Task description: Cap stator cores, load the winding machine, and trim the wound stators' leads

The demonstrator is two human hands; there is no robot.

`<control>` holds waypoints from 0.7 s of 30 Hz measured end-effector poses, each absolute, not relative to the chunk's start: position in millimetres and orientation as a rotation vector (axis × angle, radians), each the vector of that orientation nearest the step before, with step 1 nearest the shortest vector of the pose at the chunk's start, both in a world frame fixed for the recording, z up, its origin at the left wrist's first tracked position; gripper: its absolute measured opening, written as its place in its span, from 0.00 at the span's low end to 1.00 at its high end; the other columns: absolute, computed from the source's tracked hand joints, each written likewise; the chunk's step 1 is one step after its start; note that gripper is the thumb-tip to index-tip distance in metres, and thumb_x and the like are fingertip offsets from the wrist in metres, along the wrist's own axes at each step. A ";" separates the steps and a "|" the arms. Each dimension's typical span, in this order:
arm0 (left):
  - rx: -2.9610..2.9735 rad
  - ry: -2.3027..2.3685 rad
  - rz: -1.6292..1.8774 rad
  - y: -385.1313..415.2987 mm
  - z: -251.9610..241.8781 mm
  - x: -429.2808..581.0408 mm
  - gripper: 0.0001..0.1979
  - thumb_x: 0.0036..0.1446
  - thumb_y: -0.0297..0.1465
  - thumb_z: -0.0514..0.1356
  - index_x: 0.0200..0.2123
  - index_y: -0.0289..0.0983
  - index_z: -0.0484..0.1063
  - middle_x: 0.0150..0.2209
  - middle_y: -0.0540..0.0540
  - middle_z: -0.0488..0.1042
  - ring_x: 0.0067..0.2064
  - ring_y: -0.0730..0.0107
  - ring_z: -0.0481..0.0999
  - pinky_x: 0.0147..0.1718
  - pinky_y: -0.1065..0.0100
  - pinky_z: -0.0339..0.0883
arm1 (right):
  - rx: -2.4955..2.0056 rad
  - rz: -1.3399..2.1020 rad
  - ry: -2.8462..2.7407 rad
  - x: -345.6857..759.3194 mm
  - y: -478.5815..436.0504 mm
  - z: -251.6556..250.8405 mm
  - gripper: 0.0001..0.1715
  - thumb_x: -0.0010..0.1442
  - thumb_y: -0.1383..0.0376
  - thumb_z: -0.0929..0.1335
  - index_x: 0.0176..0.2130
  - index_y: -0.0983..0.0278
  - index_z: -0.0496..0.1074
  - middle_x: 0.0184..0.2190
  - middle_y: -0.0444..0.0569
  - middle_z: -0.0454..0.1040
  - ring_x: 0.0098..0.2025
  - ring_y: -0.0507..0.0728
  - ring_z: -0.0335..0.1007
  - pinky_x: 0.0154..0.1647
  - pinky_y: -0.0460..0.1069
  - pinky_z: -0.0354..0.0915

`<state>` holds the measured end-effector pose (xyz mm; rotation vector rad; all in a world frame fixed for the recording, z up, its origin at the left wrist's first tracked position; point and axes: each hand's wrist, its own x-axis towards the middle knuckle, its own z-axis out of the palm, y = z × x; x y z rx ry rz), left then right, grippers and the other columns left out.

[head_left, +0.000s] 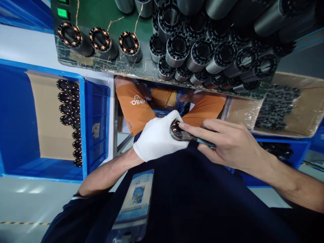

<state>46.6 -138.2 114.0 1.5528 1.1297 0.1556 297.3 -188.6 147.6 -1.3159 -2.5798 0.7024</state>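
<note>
My left hand [160,136], in a white glove, is wrapped round a motor stator [175,127] whose copper windings face up. In my bare right hand [225,143] is a pair of pliers [206,143] with a dark teal handle. Their grey jaws reach to the stator's rim, partly hidden by my fingers, so I cannot tell whether they grip a wire. My right index finger lies along the tool and points at the windings. Both hands are close together in front of my body, above my lap.
A green workbench [101,69] carries three wound stators [129,44] with loose copper wires and many bare black-and-silver stators [178,50]. On the left, a blue bin [82,101] holds rows of wound stators. A plastic-lined carton [243,111] of cores stands right. A badge [136,199] hangs at my chest.
</note>
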 end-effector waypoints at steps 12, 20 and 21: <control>1.908 1.266 0.068 -152.6 107.2 57.8 0.14 0.62 0.40 0.66 0.47 0.41 0.73 0.36 0.46 0.85 0.40 0.49 0.90 0.38 0.58 0.73 | -1.437 0.860 -2.489 297.9 -183.9 133.2 0.38 0.73 0.71 0.68 0.78 0.61 0.72 0.48 0.53 0.80 0.46 0.63 0.78 0.51 0.58 0.76; 1.802 1.164 0.048 -155.7 90.2 54.2 0.14 0.61 0.40 0.69 0.44 0.40 0.74 0.38 0.43 0.87 0.41 0.50 0.90 0.40 0.58 0.75 | -1.499 1.167 -2.415 301.6 -183.1 129.3 0.36 0.75 0.68 0.68 0.77 0.58 0.74 0.48 0.50 0.88 0.42 0.60 0.87 0.44 0.53 0.79; 1.723 1.149 0.067 -154.6 85.4 53.2 0.15 0.61 0.41 0.71 0.46 0.40 0.75 0.41 0.44 0.88 0.41 0.52 0.89 0.42 0.58 0.76 | -1.511 1.262 -2.340 303.1 -181.4 125.8 0.35 0.75 0.69 0.68 0.77 0.57 0.74 0.55 0.50 0.89 0.48 0.61 0.89 0.51 0.53 0.81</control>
